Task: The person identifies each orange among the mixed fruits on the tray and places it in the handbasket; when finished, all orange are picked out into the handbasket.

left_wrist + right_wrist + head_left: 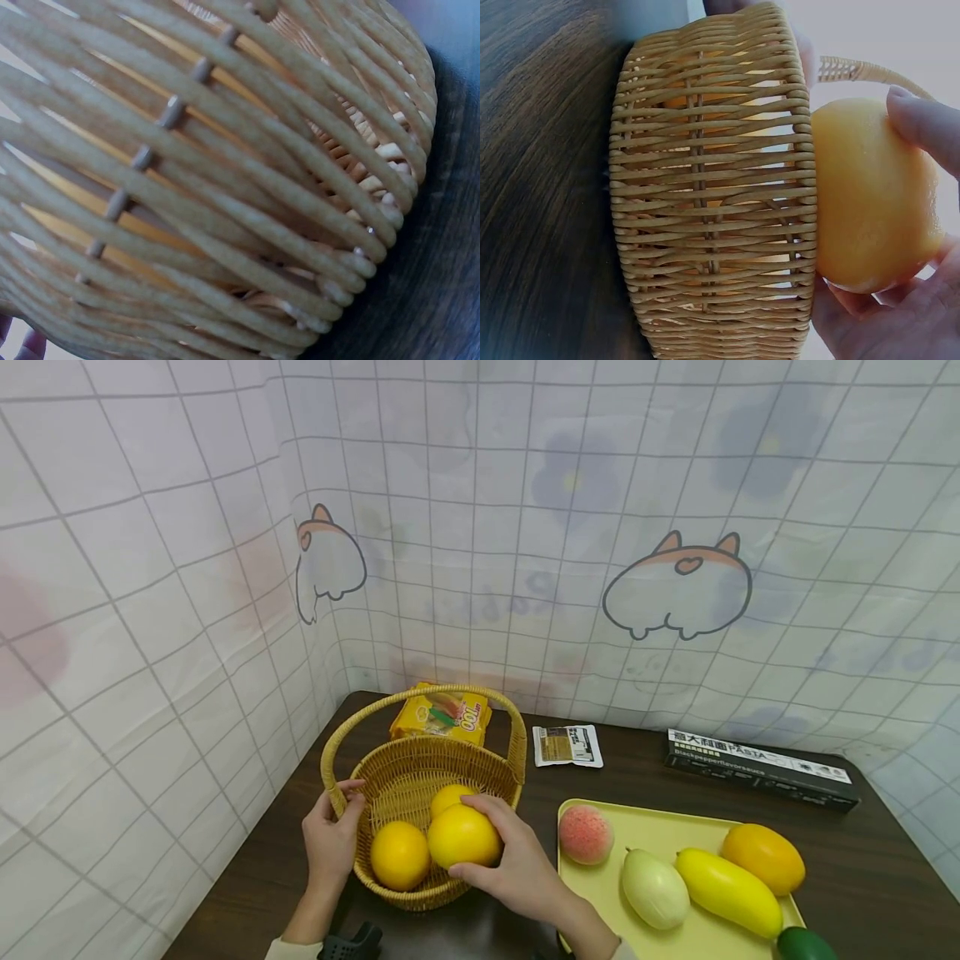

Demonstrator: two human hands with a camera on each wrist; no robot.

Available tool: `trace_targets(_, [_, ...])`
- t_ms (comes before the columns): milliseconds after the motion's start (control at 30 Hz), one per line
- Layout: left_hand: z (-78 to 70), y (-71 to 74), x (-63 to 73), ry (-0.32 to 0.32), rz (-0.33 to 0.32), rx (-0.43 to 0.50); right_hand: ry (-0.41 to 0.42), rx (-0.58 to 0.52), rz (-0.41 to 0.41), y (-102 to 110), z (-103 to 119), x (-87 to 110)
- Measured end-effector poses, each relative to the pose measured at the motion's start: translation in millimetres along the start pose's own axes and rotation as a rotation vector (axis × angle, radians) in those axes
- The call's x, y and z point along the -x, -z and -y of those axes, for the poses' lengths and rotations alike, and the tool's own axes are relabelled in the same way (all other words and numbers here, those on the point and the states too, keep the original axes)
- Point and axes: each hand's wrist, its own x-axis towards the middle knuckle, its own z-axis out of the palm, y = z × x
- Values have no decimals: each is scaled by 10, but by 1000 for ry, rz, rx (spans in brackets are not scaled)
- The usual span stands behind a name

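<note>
My right hand grips a yellow-orange orange between thumb and fingers, over the near right part of a wicker basket. In the right wrist view this orange shows above the rim, beside the woven wall. Two more yellow-orange fruits lie inside: one orange at the left, and another partly hidden behind the held one. At the basket's left side my left hand holds the rim by the handle's foot, thumb inside. The left wrist view is filled by the basket wall.
Right of the basket, a yellow tray bears a peach, a pale green fruit, a yellow elongated fruit and a mango-like fruit. Behind are a yellow packet, a sachet and a black pasta box.
</note>
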Motion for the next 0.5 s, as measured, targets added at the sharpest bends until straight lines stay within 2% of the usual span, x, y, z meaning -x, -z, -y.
trace_targets(267, [16,3,-9,7,11,18,60,10,-11,-2,-23,8])
trace_targets(500, [13,7,-6,10,6,13,62,-10,-11,-1,-12,10])
